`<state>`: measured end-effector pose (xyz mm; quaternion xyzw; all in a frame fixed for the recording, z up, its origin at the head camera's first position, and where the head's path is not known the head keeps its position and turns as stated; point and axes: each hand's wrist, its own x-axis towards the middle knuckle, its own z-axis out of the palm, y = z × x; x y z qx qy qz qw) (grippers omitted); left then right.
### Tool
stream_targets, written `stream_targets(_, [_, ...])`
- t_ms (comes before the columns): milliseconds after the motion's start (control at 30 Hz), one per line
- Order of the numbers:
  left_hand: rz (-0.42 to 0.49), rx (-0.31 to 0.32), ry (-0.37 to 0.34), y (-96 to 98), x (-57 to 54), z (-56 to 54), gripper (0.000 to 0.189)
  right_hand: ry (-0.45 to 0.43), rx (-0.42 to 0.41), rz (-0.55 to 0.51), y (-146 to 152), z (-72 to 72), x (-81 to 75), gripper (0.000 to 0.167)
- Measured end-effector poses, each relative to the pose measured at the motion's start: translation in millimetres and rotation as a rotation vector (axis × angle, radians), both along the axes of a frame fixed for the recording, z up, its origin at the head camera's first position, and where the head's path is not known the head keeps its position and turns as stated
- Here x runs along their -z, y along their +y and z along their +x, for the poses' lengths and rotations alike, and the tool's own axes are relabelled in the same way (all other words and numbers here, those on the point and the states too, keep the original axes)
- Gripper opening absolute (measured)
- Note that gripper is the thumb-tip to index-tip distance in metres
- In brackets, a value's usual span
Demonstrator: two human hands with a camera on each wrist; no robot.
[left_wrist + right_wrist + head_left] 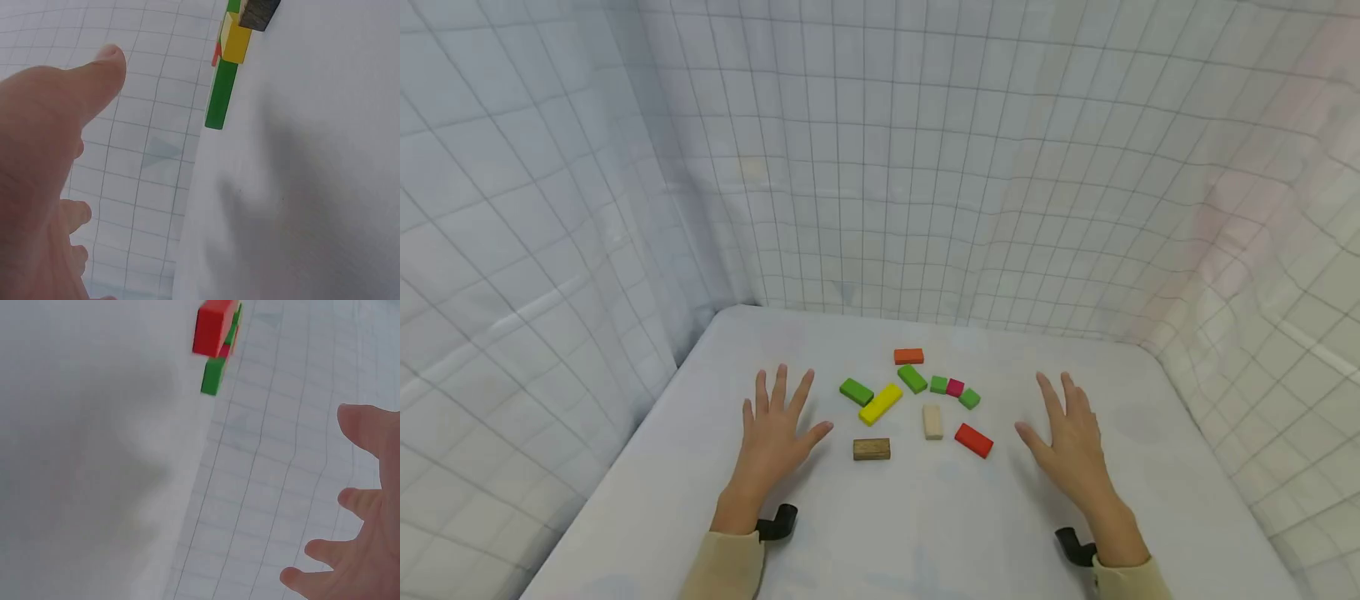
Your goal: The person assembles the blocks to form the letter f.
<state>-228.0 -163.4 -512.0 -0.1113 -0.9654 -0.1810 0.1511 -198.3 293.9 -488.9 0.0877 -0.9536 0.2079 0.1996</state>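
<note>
My left hand (pixel 775 442) is spread with straight fingers to the left of a group of small blocks, holding nothing. On the right, my right hand (pixel 1069 446) hovers with fingers extended, also holding nothing. Between them lie a brown wooden block (pixel 872 449), a yellow block (pixel 881 404), two longer green blocks (pixel 856 392), a cream block (pixel 932 422) and a red block (pixel 973 440). Farther back are an orange block (pixel 908 357), a pink cube (pixel 955 387) and two small green cubes (pixel 970 398). The red block is nearest my right hand.
The blocks lie on a white table (pixel 880 533) with rounded far corners. White cloth with a dark grid (pixel 925 167) hangs behind it and on both sides. A black wrist mount (pixel 777 523) sits on the left wrist, another (pixel 1075 547) on the right.
</note>
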Motion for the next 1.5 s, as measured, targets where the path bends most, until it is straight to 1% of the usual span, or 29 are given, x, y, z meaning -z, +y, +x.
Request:
stream_targets(100, [0.049, 0.029, -0.002, 8.6, 1.6, 2.1, 0.092, -0.024, -0.048, -0.005, -11, -1.3, -1.8, 0.088])
stream_targets(267, [0.138, 0.066, -0.051, 18.1, 2.7, 8.9, 0.092, -0.098, -0.131, -0.009, -34, 0.2, -3.4, 0.089])
stream_targets(333, [0.168, 0.077, -0.066, 19.8, 1.5, 11.1, 0.089, -0.124, -0.167, -0.041, -44, 1.0, -4.8, 0.087])
stream_targets(433, [0.222, 0.12, -0.063, 22.6, -1.6, 11.0, 0.082, -0.15, -0.213, -0.09, -61, 2.2, -9.1, 0.085])
stream_targets(533, [0.268, 0.173, -0.049, 27.0, -4.4, 10.5, 0.075, -0.156, -0.259, -0.119, -75, 3.1, -11.0, 0.082])
stream_targets(633, [0.308, 0.203, -0.054, 31.3, -6.8, 12.9, 0.071, -0.164, -0.309, -0.155, -89, 2.9, -11.5, 0.077])
stream_targets(700, [0.33, 0.209, -0.072, 33.5, -7.6, 14.7, 0.07, -0.166, -0.344, -0.191, -98, 0.4, -9.9, 0.075])
stream_targets(833, [0.372, 0.236, -0.086, 38.5, -8.9, 17.1, 0.066, -0.199, -0.404, -0.305, -112, -8.2, -3.0, 0.069])
stream_targets(933, [0.385, 0.255, -0.084, 43.5, -8.6, 18.6, 0.061, -0.251, -0.445, -0.384, -122, -14.7, 4.4, 0.066])
stream_targets(1000, [0.378, 0.254, -0.095, 47.3, -7.2, 19.0, 0.059, -0.285, -0.464, -0.403, -130, -18.1, 7.7, 0.064])
stream_targets(1133, [0.357, 0.244, -0.124, 56.6, -2.7, 19.5, 0.058, -0.335, -0.484, -0.396, -144, -22.4, 12.4, 0.063])
stream_targets(1267, [0.339, 0.261, -0.124, 65.0, -0.5, 19.3, 0.058, -0.382, -0.514, -0.403, -153, -24.5, 15.0, 0.063])
stream_targets(1333, [0.339, 0.271, -0.12, 67.6, 0.0, 19.6, 0.056, -0.4, -0.537, -0.414, -155, -25.0, 16.8, 0.062])
stream_targets(1400, [0.336, 0.267, -0.125, 68.7, 0.6, 20.5, 0.053, -0.416, -0.557, -0.423, -158, -25.4, 19.3, 0.06])
stream_targets(1500, [0.329, 0.26, -0.132, 68.8, 2.9, 22.4, 0.048, -0.44, -0.559, -0.409, -162, -25.8, 23.6, 0.056])
